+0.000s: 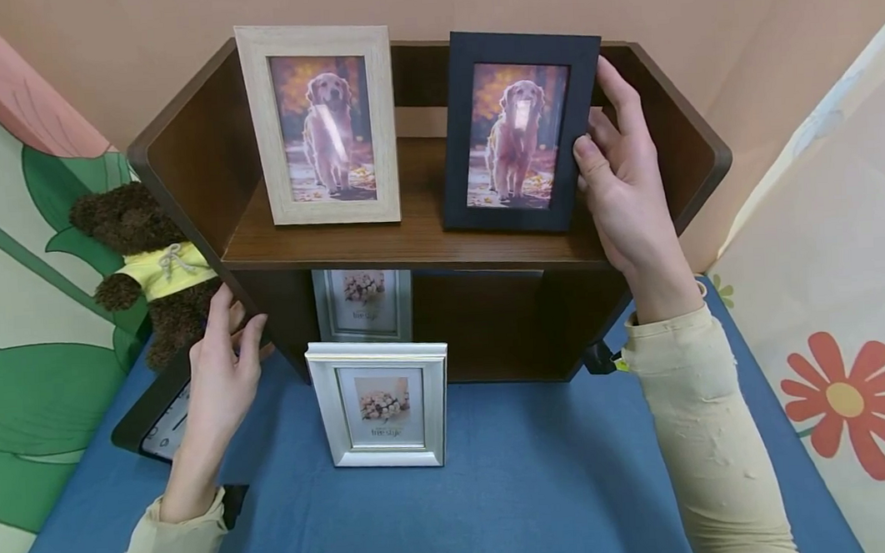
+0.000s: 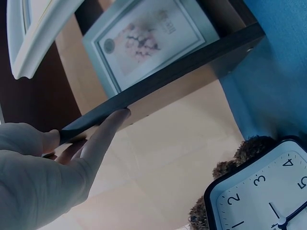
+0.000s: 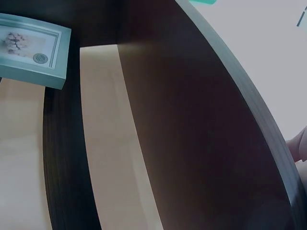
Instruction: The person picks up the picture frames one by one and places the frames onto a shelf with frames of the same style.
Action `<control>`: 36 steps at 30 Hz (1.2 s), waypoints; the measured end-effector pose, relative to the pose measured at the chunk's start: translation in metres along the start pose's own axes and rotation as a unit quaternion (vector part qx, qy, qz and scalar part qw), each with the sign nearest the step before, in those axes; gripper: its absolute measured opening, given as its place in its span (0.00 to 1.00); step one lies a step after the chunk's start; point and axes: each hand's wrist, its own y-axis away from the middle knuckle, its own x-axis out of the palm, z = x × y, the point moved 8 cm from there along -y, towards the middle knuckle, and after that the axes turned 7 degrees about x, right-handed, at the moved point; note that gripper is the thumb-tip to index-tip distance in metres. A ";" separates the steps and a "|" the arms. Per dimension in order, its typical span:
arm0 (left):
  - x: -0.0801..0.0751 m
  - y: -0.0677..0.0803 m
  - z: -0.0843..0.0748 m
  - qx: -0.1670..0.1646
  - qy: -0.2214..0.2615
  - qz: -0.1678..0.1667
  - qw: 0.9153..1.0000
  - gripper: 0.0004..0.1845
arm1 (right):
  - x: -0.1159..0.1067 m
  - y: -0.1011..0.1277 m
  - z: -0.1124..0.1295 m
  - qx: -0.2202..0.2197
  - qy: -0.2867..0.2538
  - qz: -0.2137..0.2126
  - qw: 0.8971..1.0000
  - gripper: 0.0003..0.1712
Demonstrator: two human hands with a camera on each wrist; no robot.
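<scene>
On the top board of a dark brown wooden shelf [image 1: 426,248] stand a pale wood photo frame [image 1: 324,212] and a dark navy photo frame [image 1: 460,133], each with a dog picture. My right hand [image 1: 629,183] grips the navy frame by its right edge, thumb at the front. Only a bit of this hand [image 3: 300,146] shows in the right wrist view. Lower down, my left hand [image 1: 226,375] holds the shelf's left side panel [image 2: 163,79] between thumb and fingers. A silver photo frame [image 1: 330,416] stands before the shelf, and a grey-green frame [image 1: 326,303] is inside the lower compartment.
Left of the shelf, a brown teddy bear [image 1: 178,324] in a yellow top leans by a black-rimmed clock [image 2: 254,191], partly behind my left hand. Blue cloth [image 1: 499,491] covers the table. Walls with painted leaves and a red flower [image 1: 843,399] stand at both sides.
</scene>
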 end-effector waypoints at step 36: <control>0.001 0.001 -0.002 0.003 -0.007 -0.003 1.000 0.35 | -0.006 0.069 0.017 -0.008 0.033 -0.010 0.999 0.39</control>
